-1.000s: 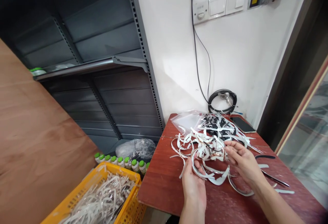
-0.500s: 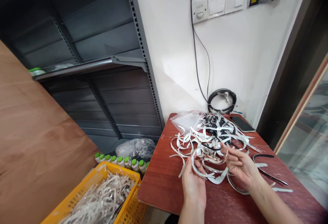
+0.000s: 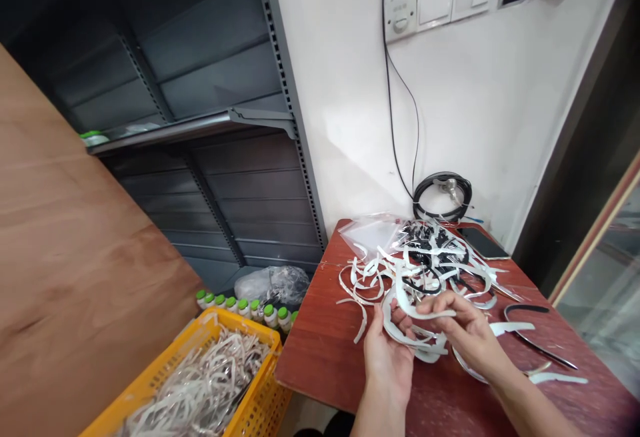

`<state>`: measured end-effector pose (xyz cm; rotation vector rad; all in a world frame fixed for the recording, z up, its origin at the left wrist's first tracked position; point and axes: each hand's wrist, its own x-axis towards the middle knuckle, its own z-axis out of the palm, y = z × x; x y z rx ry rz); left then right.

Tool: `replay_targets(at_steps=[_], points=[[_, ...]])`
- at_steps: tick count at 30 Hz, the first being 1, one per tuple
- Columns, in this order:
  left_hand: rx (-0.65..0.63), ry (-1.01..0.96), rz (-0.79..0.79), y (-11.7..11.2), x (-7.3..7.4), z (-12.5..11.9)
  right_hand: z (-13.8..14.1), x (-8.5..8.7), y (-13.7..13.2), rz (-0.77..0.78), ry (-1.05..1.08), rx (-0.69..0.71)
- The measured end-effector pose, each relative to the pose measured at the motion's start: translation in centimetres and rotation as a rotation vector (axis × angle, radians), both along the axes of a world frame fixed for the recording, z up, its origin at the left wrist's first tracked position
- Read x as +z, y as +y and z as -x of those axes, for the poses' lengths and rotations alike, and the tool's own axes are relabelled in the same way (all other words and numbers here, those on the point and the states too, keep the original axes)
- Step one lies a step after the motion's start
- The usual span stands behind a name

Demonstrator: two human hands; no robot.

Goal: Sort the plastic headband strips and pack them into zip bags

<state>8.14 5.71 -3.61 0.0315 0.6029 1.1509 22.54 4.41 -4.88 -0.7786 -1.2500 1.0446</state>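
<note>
In the head view, my left hand (image 3: pixel 386 357) is palm up over the table's near part, its fingers curled around a few nested C-shaped white bands (image 3: pixel 400 337). My right hand (image 3: pixel 465 323) pinches one end of another curved white band (image 3: pixel 403 295), held just above those in the left hand. Behind both hands lies a tangled heap of white and black curved bands (image 3: pixel 370 270). To the right of my right hand are a dark headband-like hoop (image 3: pixel 543 349) and loose white-ended bands (image 3: pixel 557 378). The exact kind of the bands is unclear.
The red-brown table (image 3: pixel 320 343) meets the wall. A clear plastic bag (image 3: pixel 367 233), a phone (image 3: pixel 484 243) and a coiled black cable (image 3: pixel 425 207) are at its back. A yellow basket (image 3: pixel 265 370) full of bands and several green-capped bottles (image 3: pixel 270 315) are at left.
My right hand has brought a curved white band over the bands in my left hand and now grips its end. The view has shifted slightly.
</note>
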Motion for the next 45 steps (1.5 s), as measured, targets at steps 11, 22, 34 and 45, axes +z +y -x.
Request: replay_targets(at_steps=[11,22,34,45], points=[[0.006,0.015,-0.071,-0.1,-0.3,0.0,1.4,0.3,-0.4,-0.221,-0.523,0.029],[-0.002,0.066,-0.046,0.3,-0.8,0.1,-0.5,-0.4,0.2,0.057,0.287,-0.089],[0.12,0.337,-0.355,-0.8,0.2,-0.5,1.4,-0.5,-0.4,0.094,-0.114,-0.207],[0.071,0.141,-0.252,-0.1,-0.5,-0.1,0.6,0.0,0.2,0.089,-0.259,-0.128]])
